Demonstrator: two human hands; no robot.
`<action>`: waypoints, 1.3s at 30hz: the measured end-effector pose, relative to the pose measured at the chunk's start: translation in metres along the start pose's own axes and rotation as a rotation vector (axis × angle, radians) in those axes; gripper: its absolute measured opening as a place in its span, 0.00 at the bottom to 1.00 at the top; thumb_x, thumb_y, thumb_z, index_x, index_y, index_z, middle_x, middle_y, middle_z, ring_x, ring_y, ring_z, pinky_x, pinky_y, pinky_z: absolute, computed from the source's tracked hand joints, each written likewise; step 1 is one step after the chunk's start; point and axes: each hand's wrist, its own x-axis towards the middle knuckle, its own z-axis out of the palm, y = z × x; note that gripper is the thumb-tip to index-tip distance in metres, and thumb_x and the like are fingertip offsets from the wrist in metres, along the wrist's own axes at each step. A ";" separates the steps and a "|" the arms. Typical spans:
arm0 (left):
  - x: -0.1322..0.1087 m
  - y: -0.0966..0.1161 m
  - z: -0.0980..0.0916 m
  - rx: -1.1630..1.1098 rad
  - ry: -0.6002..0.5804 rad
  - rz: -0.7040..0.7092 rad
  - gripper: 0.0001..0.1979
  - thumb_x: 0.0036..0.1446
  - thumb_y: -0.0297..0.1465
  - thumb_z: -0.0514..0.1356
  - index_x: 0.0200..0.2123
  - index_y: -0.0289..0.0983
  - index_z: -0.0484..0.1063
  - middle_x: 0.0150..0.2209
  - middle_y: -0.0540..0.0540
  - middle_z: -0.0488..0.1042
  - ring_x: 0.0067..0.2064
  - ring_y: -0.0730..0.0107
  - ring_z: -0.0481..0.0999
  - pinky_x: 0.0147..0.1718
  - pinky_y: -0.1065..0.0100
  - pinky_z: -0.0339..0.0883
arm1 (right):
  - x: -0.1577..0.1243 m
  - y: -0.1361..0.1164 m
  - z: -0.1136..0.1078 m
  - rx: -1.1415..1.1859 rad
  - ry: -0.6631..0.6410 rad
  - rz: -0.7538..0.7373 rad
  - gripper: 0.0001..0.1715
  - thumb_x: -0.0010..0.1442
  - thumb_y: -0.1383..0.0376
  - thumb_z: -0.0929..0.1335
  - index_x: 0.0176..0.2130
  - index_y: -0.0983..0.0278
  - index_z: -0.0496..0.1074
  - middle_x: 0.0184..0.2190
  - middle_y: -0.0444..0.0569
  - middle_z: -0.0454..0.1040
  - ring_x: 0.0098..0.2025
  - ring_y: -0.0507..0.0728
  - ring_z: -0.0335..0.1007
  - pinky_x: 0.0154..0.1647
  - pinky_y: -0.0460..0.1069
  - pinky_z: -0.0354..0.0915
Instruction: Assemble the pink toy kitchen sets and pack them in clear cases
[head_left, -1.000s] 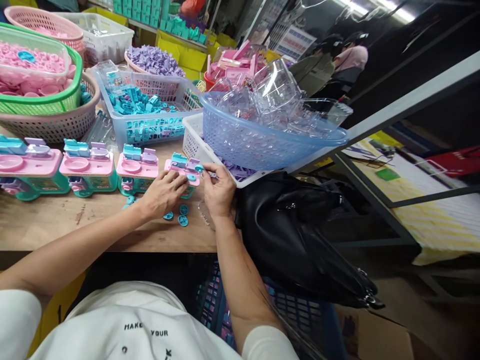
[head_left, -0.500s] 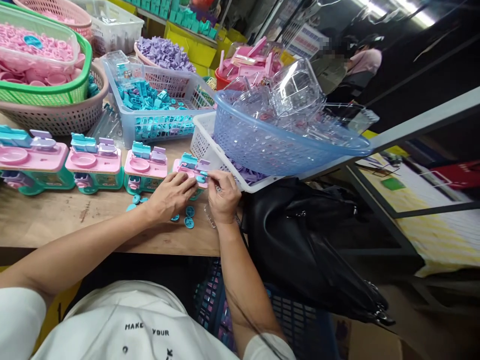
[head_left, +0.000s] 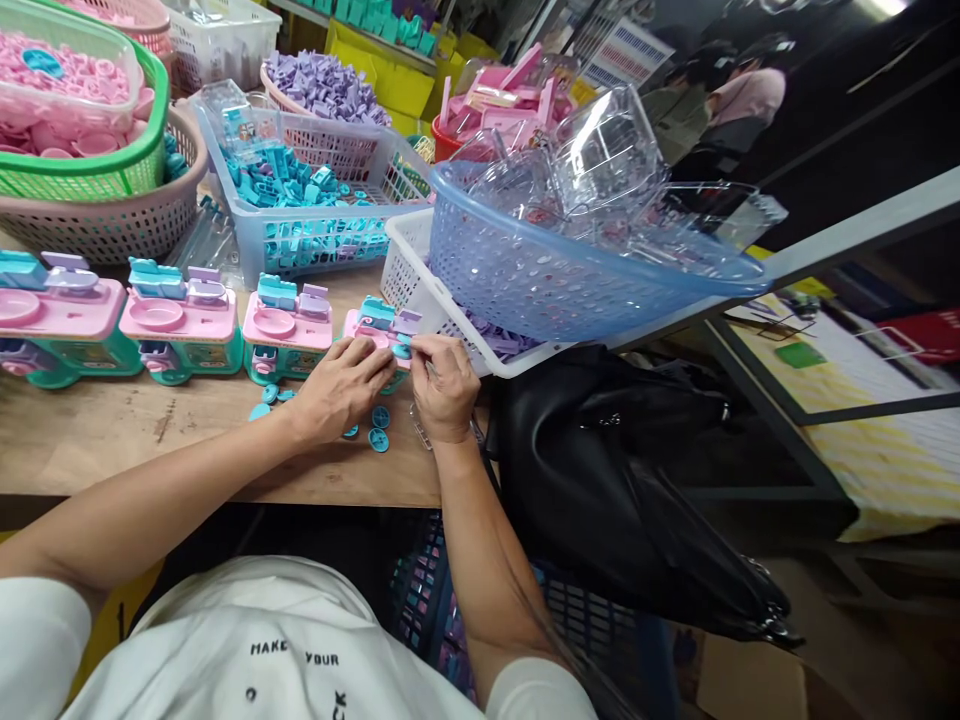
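At the right end of a row of pink-and-teal toy kitchen units, the last toy unit (head_left: 376, 316) stands partly covered by my hands. My left hand (head_left: 341, 388) rests over its front, fingers bent and pressed on it. Beside it, my right hand (head_left: 445, 388) pinches a small blue plastic piece (head_left: 403, 346) at the unit's pink top; its exact shape is hidden by the fingers. Several blue discs (head_left: 379, 440) lie on the table below my hands. The neighbouring toy unit (head_left: 289, 325) carries blue and purple parts and a pink round basin.
Behind the row stand a clear-blue basket (head_left: 300, 225) of blue parts and a green basket (head_left: 90, 180) of pink parts. A blue colander (head_left: 510, 270) of clear plastic covers sits on a white basket (head_left: 409, 265). A black bag (head_left: 577, 450) lies right; two people sit far back.
My hands stay at the last toy unit with almost the same grip. The camera view has shifted slightly.
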 end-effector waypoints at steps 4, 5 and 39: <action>-0.001 0.000 0.000 0.019 0.028 0.011 0.16 0.66 0.26 0.54 0.54 0.31 0.72 0.53 0.38 0.75 0.51 0.54 0.71 0.50 0.57 0.63 | 0.001 -0.003 -0.008 0.008 -0.047 -0.083 0.12 0.69 0.70 0.62 0.44 0.61 0.75 0.38 0.51 0.80 0.43 0.57 0.76 0.50 0.53 0.71; -0.001 0.000 0.001 0.014 0.027 0.012 0.16 0.66 0.26 0.54 0.54 0.31 0.73 0.53 0.39 0.75 0.51 0.54 0.71 0.50 0.57 0.63 | 0.001 -0.004 -0.010 -0.001 -0.090 -0.085 0.13 0.69 0.70 0.62 0.44 0.61 0.75 0.39 0.52 0.80 0.44 0.58 0.75 0.51 0.53 0.70; -0.105 -0.038 -0.054 -0.306 0.117 -0.406 0.11 0.65 0.30 0.55 0.46 0.36 0.74 0.43 0.41 0.74 0.43 0.63 0.75 0.41 0.64 0.71 | 0.011 -0.098 0.025 0.155 -0.369 0.013 0.12 0.70 0.64 0.64 0.45 0.63 0.77 0.40 0.53 0.80 0.42 0.59 0.74 0.46 0.52 0.68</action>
